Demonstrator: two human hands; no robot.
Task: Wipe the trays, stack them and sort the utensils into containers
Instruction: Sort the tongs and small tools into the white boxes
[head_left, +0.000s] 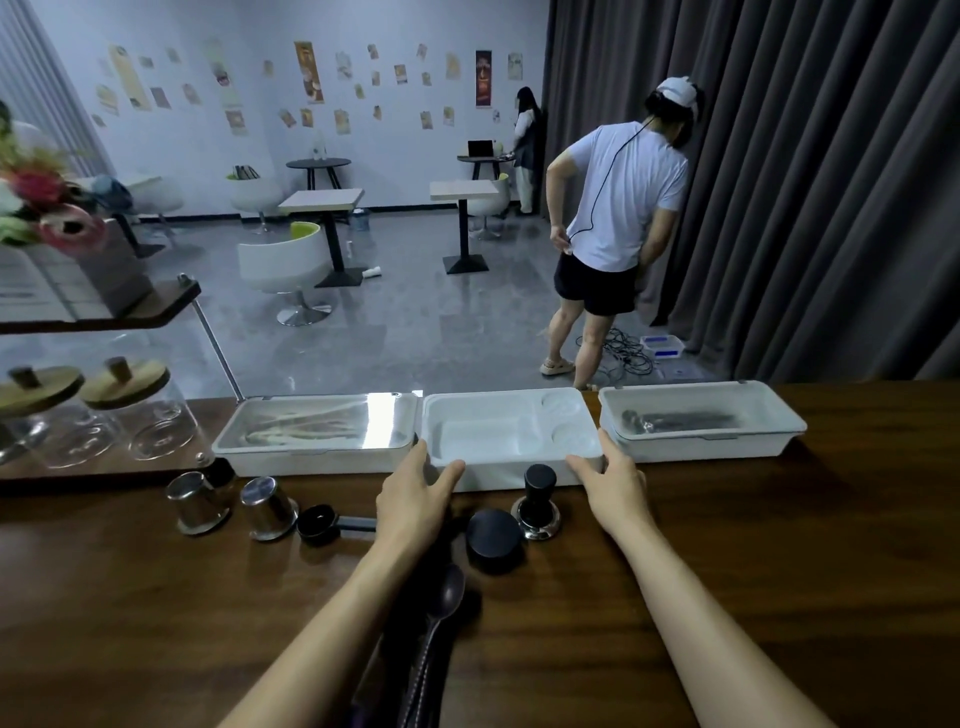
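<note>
Two hands bracket the tray (509, 431): left hand (415, 483) and right hand (613, 483), fingers straight, thumbs spread, touching its near corners. Tray white, moulded: one long recess, two round. Left bin (270, 457) and right bin (717, 448) sit just outside the fingers.

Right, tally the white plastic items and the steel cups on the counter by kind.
White rectangular plastic utensil containers: 2
White compartmented plastic tray showing: 1
Shiny steel cups: 2
Total: 5
</note>
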